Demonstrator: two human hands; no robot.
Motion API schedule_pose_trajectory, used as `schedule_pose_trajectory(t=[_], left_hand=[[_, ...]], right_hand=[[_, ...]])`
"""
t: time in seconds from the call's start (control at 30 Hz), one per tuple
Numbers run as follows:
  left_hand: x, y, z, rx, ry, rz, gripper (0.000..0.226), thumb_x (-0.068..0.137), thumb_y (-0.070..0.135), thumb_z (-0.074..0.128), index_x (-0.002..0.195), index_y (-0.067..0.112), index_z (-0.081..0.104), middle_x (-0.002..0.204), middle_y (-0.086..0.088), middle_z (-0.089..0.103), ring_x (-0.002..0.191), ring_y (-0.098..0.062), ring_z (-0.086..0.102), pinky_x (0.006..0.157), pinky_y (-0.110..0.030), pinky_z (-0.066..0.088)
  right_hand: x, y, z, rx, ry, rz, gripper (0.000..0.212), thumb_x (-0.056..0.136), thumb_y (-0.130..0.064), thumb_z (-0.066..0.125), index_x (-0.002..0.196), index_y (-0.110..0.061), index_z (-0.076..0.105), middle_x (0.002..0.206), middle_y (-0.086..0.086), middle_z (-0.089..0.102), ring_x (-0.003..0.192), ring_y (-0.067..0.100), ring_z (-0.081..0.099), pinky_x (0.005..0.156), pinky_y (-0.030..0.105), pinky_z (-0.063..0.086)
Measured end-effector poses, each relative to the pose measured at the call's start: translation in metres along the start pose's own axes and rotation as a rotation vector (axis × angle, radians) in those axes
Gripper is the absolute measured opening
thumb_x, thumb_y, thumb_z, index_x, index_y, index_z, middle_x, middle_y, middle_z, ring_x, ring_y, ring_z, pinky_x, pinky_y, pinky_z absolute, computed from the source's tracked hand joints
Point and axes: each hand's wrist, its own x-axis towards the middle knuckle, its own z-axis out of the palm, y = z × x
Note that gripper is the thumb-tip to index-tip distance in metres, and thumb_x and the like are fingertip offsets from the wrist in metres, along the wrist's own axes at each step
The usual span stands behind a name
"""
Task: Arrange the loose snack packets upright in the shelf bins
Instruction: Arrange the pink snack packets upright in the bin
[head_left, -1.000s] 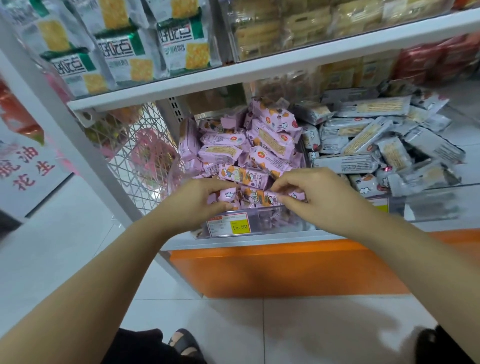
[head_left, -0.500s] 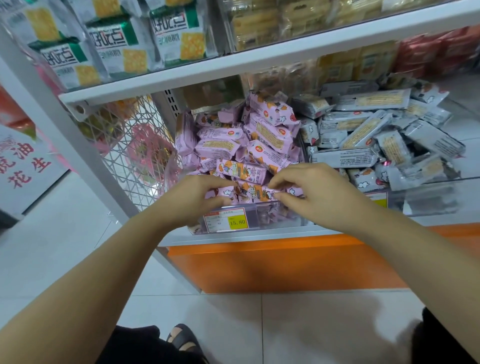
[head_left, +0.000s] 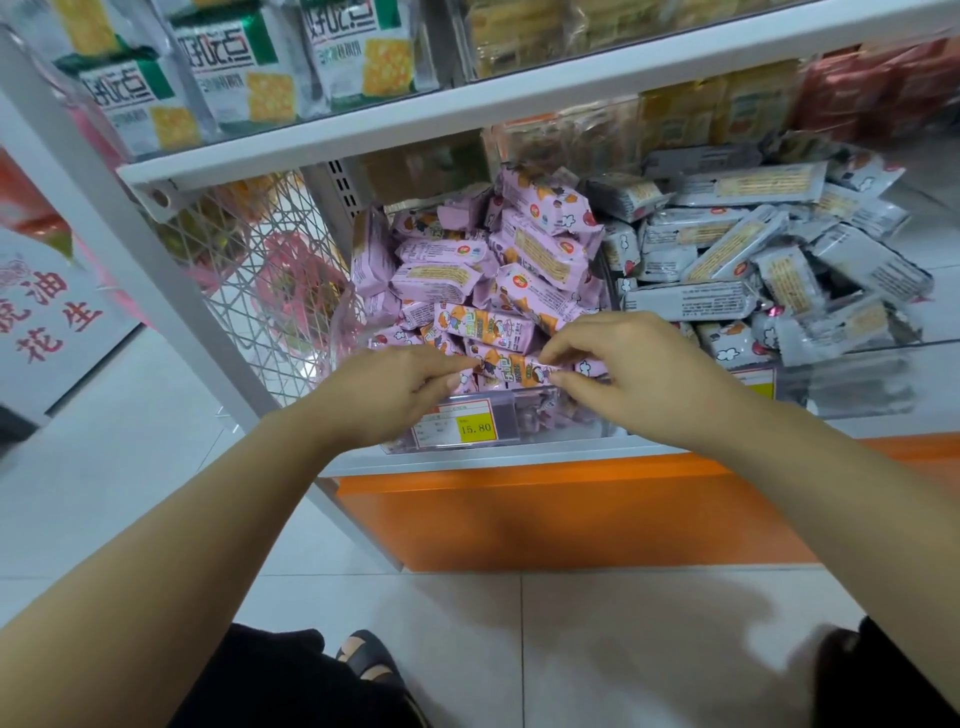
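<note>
A person facing a low shop shelf works on a clear bin (head_left: 550, 423) heaped with pink packets (head_left: 540, 244), which lie flat and criss-crossed rather than upright. The left hand (head_left: 395, 389) pinches one end of a single pink packet (head_left: 511, 366) between thumb and fingertips, while the right hand (head_left: 623, 374) pinches the opposite end the same way. The packet lies lengthwise across the front of the bin, just above the yellow price tag (head_left: 475, 427) reading 15.80. Neither hand holds anything else. In the neighbouring bin to the right, grey packets (head_left: 727, 260) sit in a similar jumble. Bags of crackers (head_left: 234, 73) fill the shelf above, and a white mesh panel (head_left: 249, 280) closes the end of the rack.

The packet looks light, a thin glossy film over a firm bar-shaped filling. It should hold its line when lifted, but it could slide on its neighbours or slip from a loose pinch. The contents are likely brittle, and squeezing the middle risks crushing them. The crimped end seals, where both hands grip, appear the safest hold. Standing it on end would probably call for turning it by those ends and wedging it against the bin's front wall, since the heap behind offers little support.
</note>
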Motion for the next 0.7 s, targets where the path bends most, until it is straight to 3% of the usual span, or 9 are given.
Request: schedule_pose_trajectory(t=[0.13, 0.27, 0.33, 0.4, 0.47, 0.53, 0.6, 0.7], left_hand=[[-0.01, -0.002, 0.009, 0.038, 0.072, 0.056, 0.057, 0.093, 0.05, 0.015, 0.143, 0.035, 0.039, 0.139, 0.009, 0.051, 0.128, -0.018, 0.044, 0.106, -0.038, 0.03], [-0.013, 0.0, 0.015, 0.027, 0.107, 0.011, 0.065, 0.089, 0.059, 0.005, 0.144, 0.039, 0.034, 0.14, 0.008, 0.049, 0.131, -0.02, 0.04, 0.105, -0.035, 0.02], [-0.015, 0.004, 0.014, -0.04, 0.15, -0.014, 0.058, 0.091, 0.054, 0.016, 0.142, 0.036, 0.038, 0.134, 0.006, 0.055, 0.121, -0.018, 0.047, 0.103, -0.033, 0.02], [-0.016, 0.005, 0.012, -0.167, 0.208, -0.023, 0.048, 0.095, 0.05, 0.029, 0.138, 0.034, 0.043, 0.126, 0.006, 0.06, 0.099, -0.012, 0.053, 0.101, -0.034, 0.027], [-0.015, 0.005, 0.008, -0.318, 0.266, -0.022, 0.039, 0.097, 0.042, 0.044, 0.133, 0.029, 0.05, 0.126, 0.006, 0.059, 0.101, -0.011, 0.054, 0.097, -0.035, 0.039], [-0.011, 0.005, 0.004, -0.377, 0.311, -0.043, 0.033, 0.097, 0.034, 0.051, 0.128, 0.026, 0.056, 0.12, 0.006, 0.06, 0.107, -0.011, 0.056, 0.09, -0.033, 0.046], [-0.005, 0.008, -0.001, -0.393, 0.325, -0.091, 0.028, 0.096, 0.029, 0.052, 0.123, 0.025, 0.061, 0.107, 0.01, 0.062, 0.1, -0.008, 0.057, 0.087, -0.028, 0.047], [0.008, 0.017, -0.006, -0.408, 0.246, -0.146, 0.03, 0.098, 0.03, 0.05, 0.124, 0.022, 0.06, 0.106, 0.008, 0.063, 0.094, -0.004, 0.055, 0.085, -0.023, 0.045]], right_hand=[[0.0, 0.0, -0.002, 0.022, -0.008, 0.002, 0.02, 0.091, -0.021, 0.061, 0.109, -0.019, 0.068, 0.104, -0.007, 0.067, 0.092, 0.004, 0.057, 0.086, 0.025, 0.047], [0.004, -0.001, -0.005, 0.028, 0.036, -0.009, 0.016, 0.09, -0.017, 0.062, 0.104, -0.016, 0.07, 0.094, -0.009, 0.066, 0.077, -0.005, 0.052, 0.075, 0.003, 0.039], [0.006, -0.003, -0.007, 0.0, 0.088, -0.019, 0.015, 0.088, -0.015, 0.063, 0.102, -0.015, 0.07, 0.093, -0.008, 0.066, 0.073, -0.006, 0.05, 0.073, 0.006, 0.038], [0.009, -0.007, -0.008, -0.034, 0.129, -0.013, 0.015, 0.088, -0.015, 0.064, 0.102, -0.016, 0.07, 0.098, -0.004, 0.068, 0.079, 0.004, 0.055, 0.077, 0.022, 0.046], [0.014, -0.009, -0.009, -0.071, 0.137, 0.001, 0.016, 0.087, -0.018, 0.064, 0.102, -0.019, 0.069, 0.1, -0.004, 0.069, 0.088, 0.012, 0.059, 0.081, 0.034, 0.049], [0.02, -0.008, -0.008, -0.121, 0.13, -0.001, 0.018, 0.087, -0.021, 0.065, 0.105, -0.02, 0.069, 0.098, -0.004, 0.069, 0.088, 0.011, 0.055, 0.086, 0.036, 0.046], [0.025, -0.005, -0.006, -0.18, 0.116, -0.001, 0.021, 0.086, -0.025, 0.066, 0.107, -0.021, 0.069, 0.093, -0.008, 0.067, 0.086, 0.008, 0.046, 0.09, 0.035, 0.041], [0.026, -0.003, -0.004, -0.248, 0.057, -0.009, 0.022, 0.088, -0.033, 0.062, 0.11, -0.029, 0.067, 0.085, -0.017, 0.058, 0.088, 0.007, 0.042, 0.09, 0.031, 0.032]])
